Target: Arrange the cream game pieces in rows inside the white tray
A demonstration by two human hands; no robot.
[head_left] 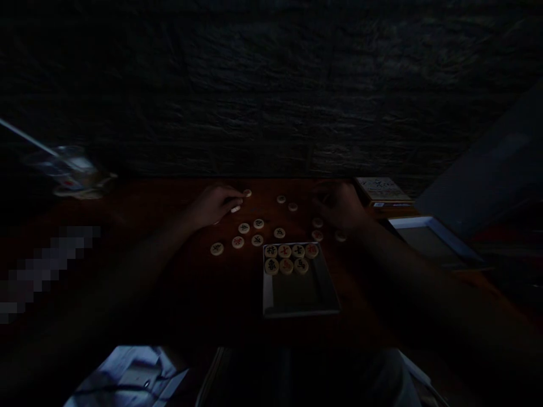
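My left hand (217, 204) is at the far left part of the wooden table, its fingers curled in. One pale round Chinese chess piece (235, 209) shows at its thumb, and another chess piece (247, 193) lies at the index fingertip. On the right, my right hand (339, 202) is in deep shadow with its fingers bent together; whatever they hold is hidden. Several chess pieces with black or red characters, such as this black one (279, 233), lie loose between the hands. Nearer me is an open box tray (301, 308) with two rows of chess pieces (285, 251) along its far end.
At the back right sits a printed box (382, 189), with a pale-rimmed lid or tray (458, 240) in front of it. A clear cup with a straw (78, 167) stands at the left. A dark stone wall (271, 90) rises behind the table.
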